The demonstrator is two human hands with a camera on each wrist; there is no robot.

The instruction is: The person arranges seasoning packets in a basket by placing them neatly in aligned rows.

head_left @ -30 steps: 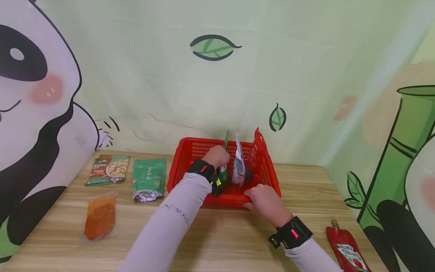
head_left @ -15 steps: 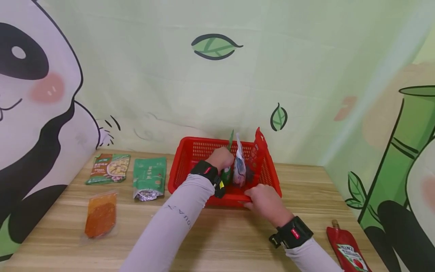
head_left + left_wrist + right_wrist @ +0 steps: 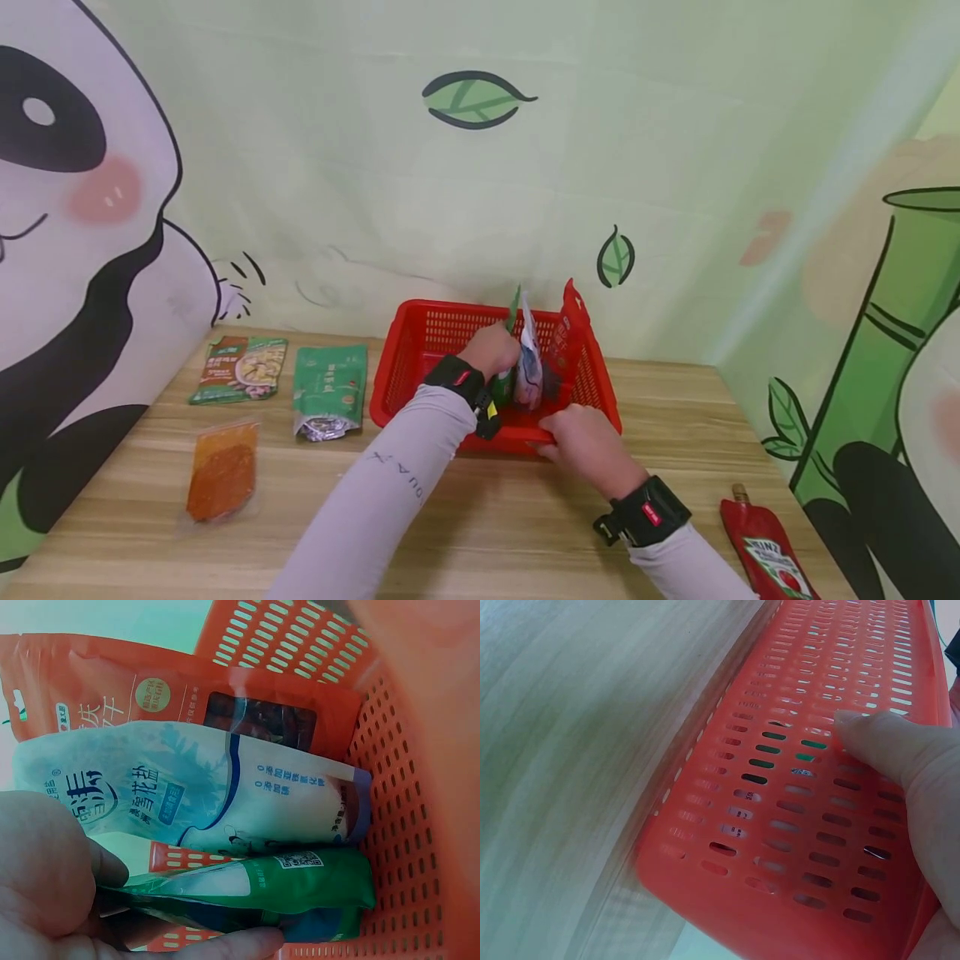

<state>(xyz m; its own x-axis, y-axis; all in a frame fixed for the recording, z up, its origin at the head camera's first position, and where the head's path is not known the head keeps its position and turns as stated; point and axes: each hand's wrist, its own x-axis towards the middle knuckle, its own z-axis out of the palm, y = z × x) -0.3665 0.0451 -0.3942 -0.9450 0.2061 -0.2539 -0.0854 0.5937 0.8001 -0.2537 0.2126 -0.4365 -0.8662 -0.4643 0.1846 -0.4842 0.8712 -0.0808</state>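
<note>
1. Fingers (image 3: 225, 946) of the left hand (image 3: 491, 350) are curling round a green packet (image 3: 262, 889), with the thumb lying along its lower edge and the palm pressing against its near end, so the hand is gripping it.

2. That green packet is standing on its edge inside the red basket (image 3: 420, 354), reaching from the palm toward the mesh wall, with its top poking up past the knuckles in the head view.

3. Just beside it, and touching it, a white and blue packet (image 3: 210, 799) is leaning upright, and behind that a red packet (image 3: 150, 694) is standing against the basket's far right side.

4. Over at the basket's near wall, the right hand (image 3: 588, 446) is gripping the rim; the wrist view is showing its thumb (image 3: 889, 754) pressing flat on the outside of the mesh, while the other fingers are hidden behind the wall.

5. Both forearms are wearing pale sleeves and black wrist straps.

6. Out on the wooden table (image 3: 487, 533), well apart from the hands, a green pouch (image 3: 328, 392) and a soup-mix packet (image 3: 240, 369) are lying flat to the left of the basket, with an orange sachet (image 3: 221, 471) nearer the front edge.

7. Off to the right, a red ketchup pouch (image 3: 765, 550) is lying near the table's corner.
</note>
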